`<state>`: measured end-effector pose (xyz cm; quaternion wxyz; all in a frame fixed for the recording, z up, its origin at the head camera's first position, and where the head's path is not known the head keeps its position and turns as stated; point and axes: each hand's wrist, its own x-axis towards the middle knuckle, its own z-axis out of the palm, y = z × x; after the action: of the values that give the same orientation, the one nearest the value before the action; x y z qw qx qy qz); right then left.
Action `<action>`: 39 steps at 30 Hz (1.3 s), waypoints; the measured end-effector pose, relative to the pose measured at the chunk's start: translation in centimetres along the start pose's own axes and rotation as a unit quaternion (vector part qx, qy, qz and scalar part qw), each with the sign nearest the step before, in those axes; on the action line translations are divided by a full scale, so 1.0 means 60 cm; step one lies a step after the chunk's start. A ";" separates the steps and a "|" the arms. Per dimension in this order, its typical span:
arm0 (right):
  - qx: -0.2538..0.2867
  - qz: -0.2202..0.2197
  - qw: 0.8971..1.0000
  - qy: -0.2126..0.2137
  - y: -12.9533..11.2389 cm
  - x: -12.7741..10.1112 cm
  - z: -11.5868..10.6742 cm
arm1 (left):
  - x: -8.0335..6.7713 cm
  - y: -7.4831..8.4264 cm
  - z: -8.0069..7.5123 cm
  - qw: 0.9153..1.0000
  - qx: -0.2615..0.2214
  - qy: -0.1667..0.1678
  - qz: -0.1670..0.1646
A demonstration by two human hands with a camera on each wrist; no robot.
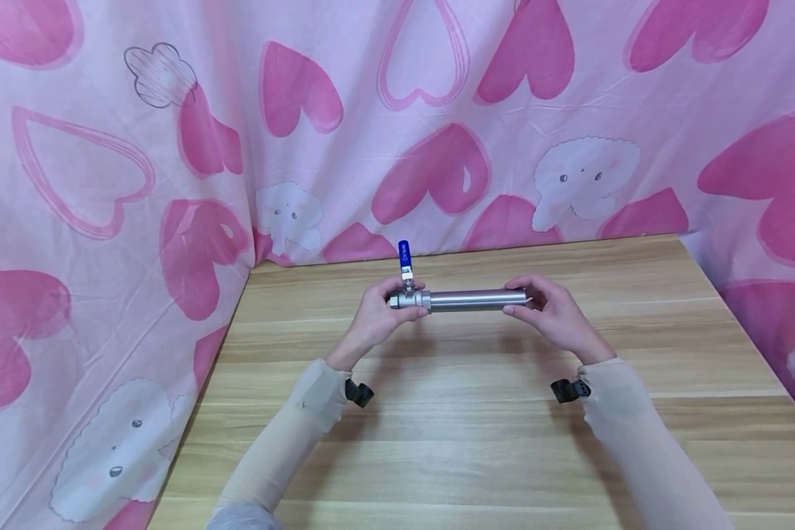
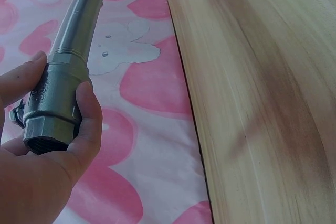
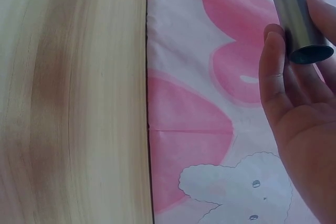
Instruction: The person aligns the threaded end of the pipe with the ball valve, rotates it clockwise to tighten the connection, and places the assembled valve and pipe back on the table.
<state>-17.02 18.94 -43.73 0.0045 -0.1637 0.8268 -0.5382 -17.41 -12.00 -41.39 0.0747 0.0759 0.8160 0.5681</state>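
Note:
A ball valve point(image 1: 408, 299) with a blue lever handle point(image 1: 405, 255) is joined to one end of a shiny metal pipe point(image 1: 477, 299). My left hand point(image 1: 379, 313) grips the valve body, thumb on one side and fingers on the other; the left wrist view shows the valve's open threaded end point(image 2: 48, 144). At the pipe's far end my right hand point(image 1: 556, 313) holds it between thumb and fingers, and the hollow end point(image 3: 312, 54) shows in the right wrist view. The pipe lies level across the head view, raised over the table, with the handle pointing away from me.
The wooden table point(image 1: 464, 442) spreads beneath both hands, which cast shadows on it. A pink curtain point(image 1: 344, 169) with hearts and cartoon animals hangs behind the table and along its left and right sides. A black wrist camera point(image 1: 359, 393) sits on the left sleeve.

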 end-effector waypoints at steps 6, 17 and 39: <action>0.000 -0.002 1.000 0.001 -0.003 0.001 0.000 | 0.000 0.003 0.000 1.000 0.000 0.001 0.001; -0.012 -0.002 1.000 0.003 -0.017 0.001 0.001 | 0.001 0.002 -0.001 1.000 0.008 0.000 0.000; -0.032 0.041 0.999 -0.007 0.001 0.001 -0.003 | -0.002 0.005 0.004 1.000 -0.001 -0.009 0.019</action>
<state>-17.11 19.09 -43.72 0.0271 -0.1338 0.8494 -0.5097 -17.24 -11.71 -41.20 0.0714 0.0960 0.8132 0.5696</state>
